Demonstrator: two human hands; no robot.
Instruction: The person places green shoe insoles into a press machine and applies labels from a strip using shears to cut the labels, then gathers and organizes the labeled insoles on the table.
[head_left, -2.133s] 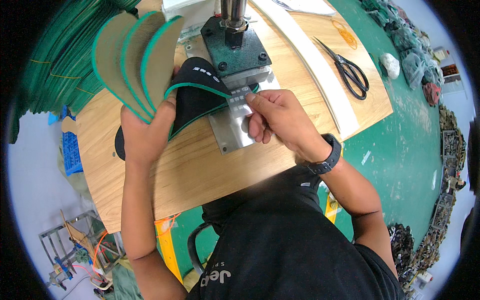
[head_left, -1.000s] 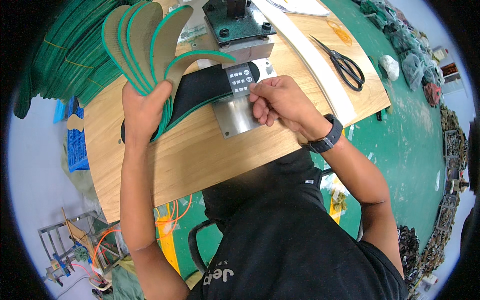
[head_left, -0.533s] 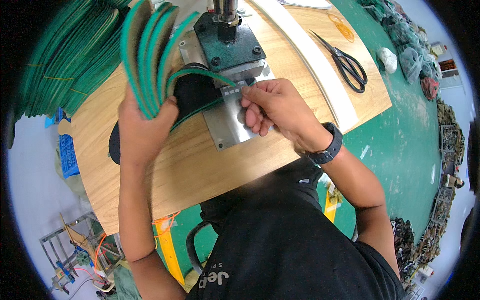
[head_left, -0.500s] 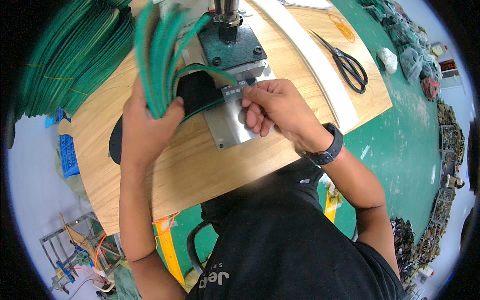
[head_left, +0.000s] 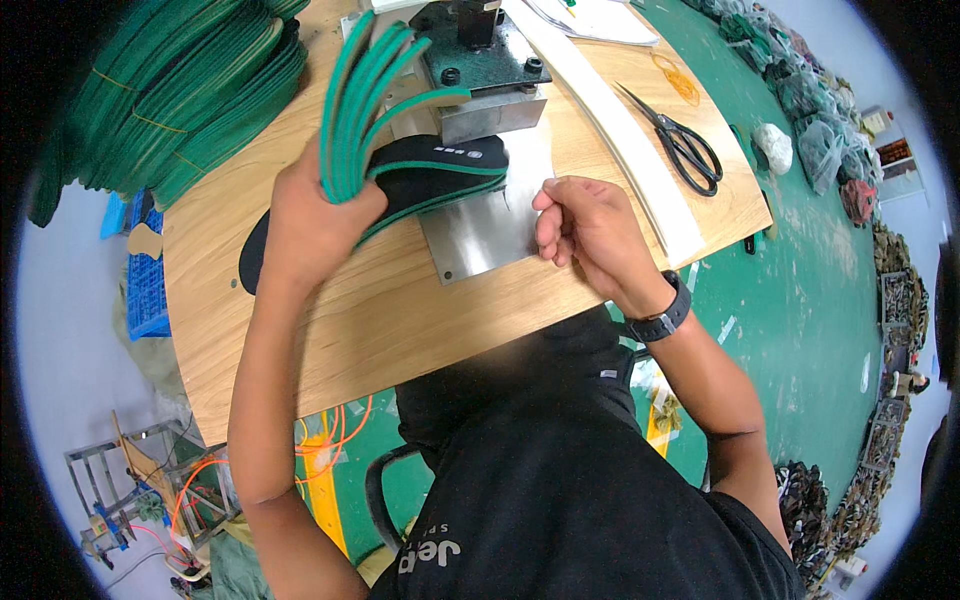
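Note:
My left hand [head_left: 312, 215] grips a fanned bunch of several green-edged shoe insoles [head_left: 362, 105] by their heels, standing them almost on edge. The lowest one, a black-topped insole [head_left: 432, 170], lies flat with its toe under the press head [head_left: 482, 65]. Below it is a bare metal plate [head_left: 490, 225] fixed to the wooden table [head_left: 400, 320]. My right hand [head_left: 585, 225] hovers just right of the plate, fingers curled loosely, and I cannot see anything in it.
Black scissors [head_left: 682, 150] lie at the table's right. A long white strip [head_left: 625, 150] runs beside them. Tied bundles of green insoles [head_left: 175, 95] are stacked at the far left. A blue crate [head_left: 145, 290] sits left of the table on the floor.
My right hand has drawn back from the insole to the right of the plate. The black insole now lies under the press head, and the fan in my left hand is bunched tighter.

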